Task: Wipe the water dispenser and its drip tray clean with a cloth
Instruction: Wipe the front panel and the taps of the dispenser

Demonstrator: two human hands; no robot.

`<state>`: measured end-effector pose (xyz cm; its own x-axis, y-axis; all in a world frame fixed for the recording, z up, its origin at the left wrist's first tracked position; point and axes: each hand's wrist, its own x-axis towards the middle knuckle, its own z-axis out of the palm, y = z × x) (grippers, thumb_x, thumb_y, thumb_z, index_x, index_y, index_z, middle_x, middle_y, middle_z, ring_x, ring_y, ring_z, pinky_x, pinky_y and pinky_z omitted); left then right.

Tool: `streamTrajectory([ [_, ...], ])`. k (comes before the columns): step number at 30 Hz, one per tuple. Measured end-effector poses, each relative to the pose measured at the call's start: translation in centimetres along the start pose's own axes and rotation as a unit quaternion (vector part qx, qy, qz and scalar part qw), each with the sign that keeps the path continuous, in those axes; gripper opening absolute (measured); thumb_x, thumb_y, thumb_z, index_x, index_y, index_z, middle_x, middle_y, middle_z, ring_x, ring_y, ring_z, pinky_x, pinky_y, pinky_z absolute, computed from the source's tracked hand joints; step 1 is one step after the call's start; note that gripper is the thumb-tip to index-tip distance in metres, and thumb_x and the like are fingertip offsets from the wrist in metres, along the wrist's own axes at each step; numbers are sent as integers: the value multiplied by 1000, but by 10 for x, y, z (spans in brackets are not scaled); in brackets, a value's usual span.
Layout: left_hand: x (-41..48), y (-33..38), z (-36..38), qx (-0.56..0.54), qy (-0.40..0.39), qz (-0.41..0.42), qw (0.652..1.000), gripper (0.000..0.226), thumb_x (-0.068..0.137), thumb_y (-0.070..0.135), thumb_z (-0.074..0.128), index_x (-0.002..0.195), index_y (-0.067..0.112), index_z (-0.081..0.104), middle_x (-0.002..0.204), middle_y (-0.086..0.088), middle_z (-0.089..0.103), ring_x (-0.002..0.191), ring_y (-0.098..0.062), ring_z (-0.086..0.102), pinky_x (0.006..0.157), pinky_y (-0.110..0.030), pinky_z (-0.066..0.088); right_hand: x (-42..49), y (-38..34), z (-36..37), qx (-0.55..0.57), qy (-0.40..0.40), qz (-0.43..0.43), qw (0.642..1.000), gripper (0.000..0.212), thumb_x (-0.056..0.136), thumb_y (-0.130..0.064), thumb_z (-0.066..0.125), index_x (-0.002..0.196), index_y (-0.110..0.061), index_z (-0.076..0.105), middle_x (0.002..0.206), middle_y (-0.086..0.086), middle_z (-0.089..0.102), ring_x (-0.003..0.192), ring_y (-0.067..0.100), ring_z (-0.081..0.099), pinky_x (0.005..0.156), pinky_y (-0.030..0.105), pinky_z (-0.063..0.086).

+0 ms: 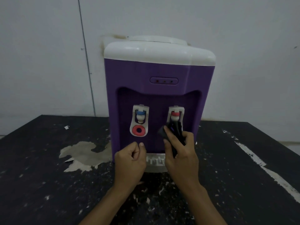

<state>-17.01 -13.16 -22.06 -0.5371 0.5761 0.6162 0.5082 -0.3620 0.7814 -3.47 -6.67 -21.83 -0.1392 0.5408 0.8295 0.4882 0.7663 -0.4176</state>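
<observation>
A purple water dispenser [155, 88] with a white top stands on a black table, against the wall. Its recess has a blue-capped tap [140, 117] on the left and a red-capped tap [175, 116] on the right. My right hand [180, 153] grips a dark cloth [172, 129] and holds it against the lower part of the red tap. My left hand [131, 158] hovers in a loose fist in front of the recess, holding nothing. The white slotted drip tray [155, 161] shows between my two hands, partly hidden by them.
The black table [48, 168] has a worn, peeling surface with a large pale patch [84, 153] left of the dispenser and a white scrape at the right. A grey wall stands behind, with a thin cable [86, 59] running down it.
</observation>
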Motion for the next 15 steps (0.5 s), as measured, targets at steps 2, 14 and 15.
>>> streamTrajectory([
  [2,4,-7,-11,9,17,-1,1000,54,93,0,63,56,21,30,49,10,31,45,-5,32,45,-23,31,-5,-5,6,18,-9,18,1000,41,97,-25,60,137,-34,58,109,-7,41,79,3,49,59,15,51],
  [14,14,-5,-18,-107,7,-111,988,12,100,24,56,104,19,66,74,-4,71,56,-13,65,49,-23,51,54,-46,21,29,43,-101,994,44,99,-14,56,143,-18,53,120,11,49,89,-3,39,77,2,41],
  [15,15,-3,-18,-123,4,-123,985,14,100,24,55,103,17,66,71,-7,70,52,-13,63,47,-22,49,55,-45,22,24,36,-109,993,44,100,-15,56,143,-20,53,121,9,49,93,-2,40,78,3,42],
])
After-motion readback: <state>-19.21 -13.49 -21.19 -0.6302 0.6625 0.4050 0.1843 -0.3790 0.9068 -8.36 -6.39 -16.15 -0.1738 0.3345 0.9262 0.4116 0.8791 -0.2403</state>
